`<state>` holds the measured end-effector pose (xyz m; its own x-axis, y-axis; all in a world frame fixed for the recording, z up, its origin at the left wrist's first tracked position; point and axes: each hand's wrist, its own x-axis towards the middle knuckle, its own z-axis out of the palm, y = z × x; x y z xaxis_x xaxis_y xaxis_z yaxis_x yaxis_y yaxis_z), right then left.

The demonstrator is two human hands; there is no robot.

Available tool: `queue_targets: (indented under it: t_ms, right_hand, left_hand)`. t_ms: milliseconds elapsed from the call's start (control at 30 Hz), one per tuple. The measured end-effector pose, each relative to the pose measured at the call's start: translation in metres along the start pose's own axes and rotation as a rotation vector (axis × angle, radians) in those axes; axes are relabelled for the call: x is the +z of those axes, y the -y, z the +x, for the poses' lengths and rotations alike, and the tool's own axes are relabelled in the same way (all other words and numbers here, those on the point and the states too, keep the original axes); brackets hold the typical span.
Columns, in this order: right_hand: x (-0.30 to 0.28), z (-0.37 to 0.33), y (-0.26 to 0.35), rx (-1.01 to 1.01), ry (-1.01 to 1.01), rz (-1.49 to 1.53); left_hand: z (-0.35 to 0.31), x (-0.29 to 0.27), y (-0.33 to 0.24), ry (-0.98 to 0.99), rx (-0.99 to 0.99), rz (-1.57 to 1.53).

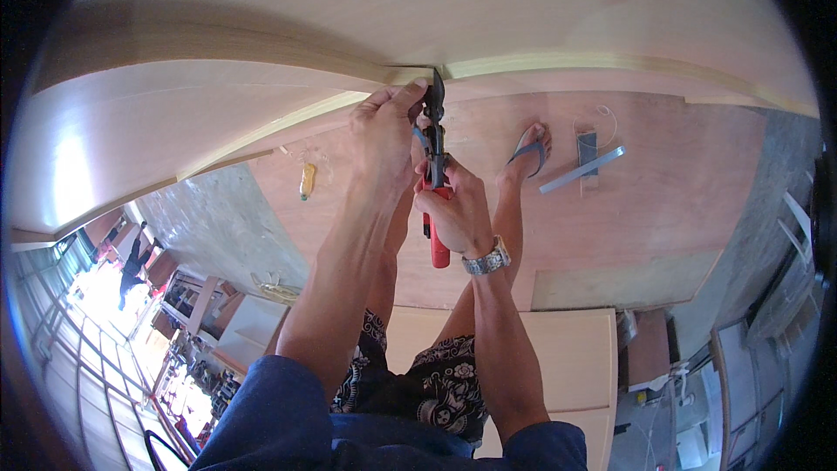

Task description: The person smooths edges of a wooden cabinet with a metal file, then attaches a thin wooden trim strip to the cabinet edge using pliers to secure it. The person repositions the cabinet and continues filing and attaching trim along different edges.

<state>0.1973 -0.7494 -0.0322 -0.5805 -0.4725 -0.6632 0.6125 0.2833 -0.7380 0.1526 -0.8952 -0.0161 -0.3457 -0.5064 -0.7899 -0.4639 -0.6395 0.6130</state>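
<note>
My right hand (460,209), with a metal watch on its wrist, is wrapped round the red handles of dark-jawed snips (438,157). The tool points away from me, its pointed jaws at the end of a pale wood strip (403,75). Beside the jaws, my left hand (382,126) is closed, thumb and fingers pinching the strip near that end. The strip runs along the edge of a large pale wood panel (523,0). My left fingertips are partly hidden, and I cannot tell whether the jaws touch the wood.
A brown plywood sheet (384,249) lies on the floor under my feet. On it are a small yellow bottle (307,181) at left and a grey metal bar (571,174) by my sandalled foot (529,150). A pale cabinet panel (571,358) is behind me; cluttered items (196,358) stand lower left.
</note>
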Motion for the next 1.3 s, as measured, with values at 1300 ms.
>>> queue_targets:
  t_ms: [1300]
  right_hand:
    - [-0.025,-0.055,-0.058,0.117,0.014,0.241]
  left_hand:
    - [0.002,0.013,0.042,-0.496,0.608,0.773]
